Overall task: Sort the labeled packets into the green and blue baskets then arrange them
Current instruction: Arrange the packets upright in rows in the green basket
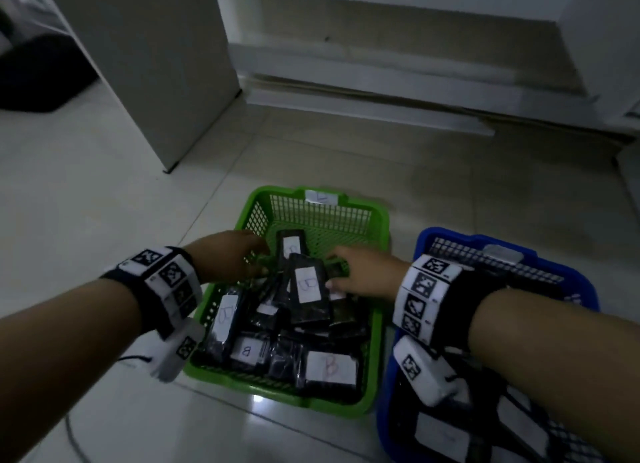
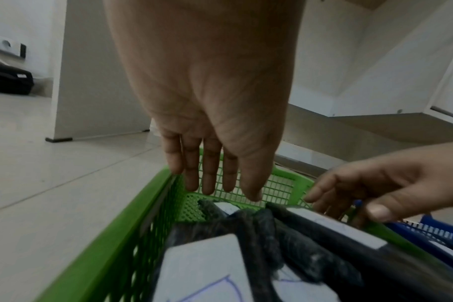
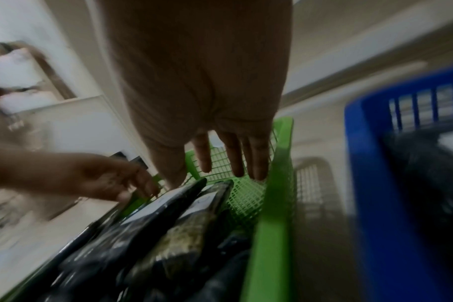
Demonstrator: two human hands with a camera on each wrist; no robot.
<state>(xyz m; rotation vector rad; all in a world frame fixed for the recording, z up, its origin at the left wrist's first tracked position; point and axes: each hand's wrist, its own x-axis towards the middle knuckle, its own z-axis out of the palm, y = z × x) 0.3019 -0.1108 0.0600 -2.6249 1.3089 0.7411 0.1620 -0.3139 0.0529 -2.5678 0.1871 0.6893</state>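
The green basket [image 1: 277,398] stands on the floor, holding several black packets with white "B" labels. One packet [image 1: 308,289] lies tilted on top of the pile, another [image 1: 292,248] behind it. My left hand [image 1: 254,260] hovers over the basket's left side with straight fingers [image 2: 207,179], holding nothing. To the right of the top packet is my right hand [image 1: 346,272], fingers [image 3: 233,159] extended and empty; I cannot tell whether it touches the packet. The blue basket [image 1: 383,421] to the right holds more labeled packets, partly hidden by my right arm.
A white cabinet panel [image 1: 156,82] stands at the back left, and a low white furniture base [image 1: 381,82] runs across the back. A black object [image 1: 34,75] sits at the far left. A thin cable [image 1: 72,435] lies on the tiled floor.
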